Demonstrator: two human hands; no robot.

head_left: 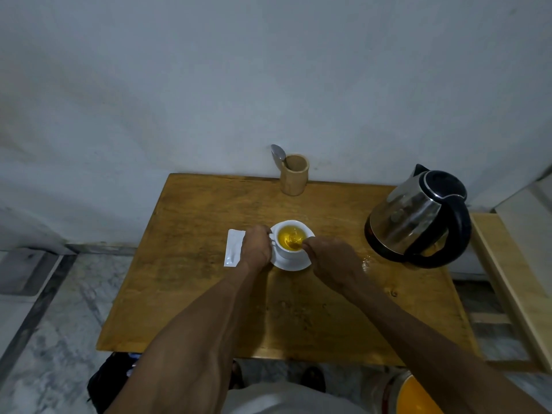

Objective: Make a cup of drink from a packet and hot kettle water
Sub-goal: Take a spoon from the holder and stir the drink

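Observation:
A white cup point(289, 253) full of yellow drink stands on a white saucer point(294, 264) in the middle of the wooden table point(209, 279). My left hand point(256, 248) grips the cup's left side at its handle. My right hand point(334, 261) pinches a spoon point(295, 243) whose bowl is sunk in the drink. A white packet point(234, 247) lies flat just left of my left hand. The steel kettle point(418, 216) with black handle and lid stands at the right of the table.
A wooden holder point(294, 178) with one spoon point(277, 153) stands at the table's back edge by the wall. Spilled drops point(365, 262) glisten between saucer and kettle. A pale wooden frame point(513, 282) lies right of the table. The floor around is marble.

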